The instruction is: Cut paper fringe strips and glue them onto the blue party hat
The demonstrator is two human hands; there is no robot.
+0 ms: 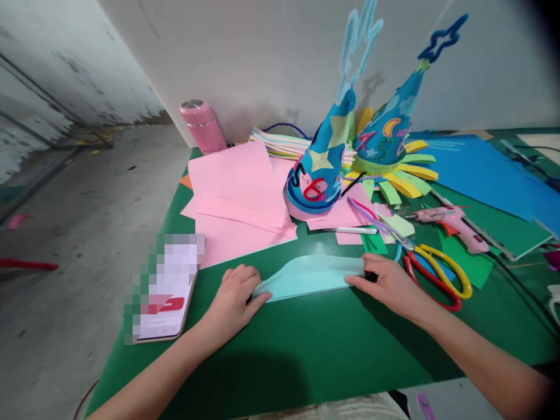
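The left hand (236, 296) and right hand (391, 282) are pinching, fingers nearly closed against thumbs, opposite ends of a long light-blue paper piece (312, 277) stretching between them, whose bulging far edge could crease crookedly if either grip slips.

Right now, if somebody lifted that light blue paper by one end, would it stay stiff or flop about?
The light blue paper would probably bend or sag rather than stay stiff, as its upper part already bows between the left hand and the right hand. It is likely very light, since its edges look thin.
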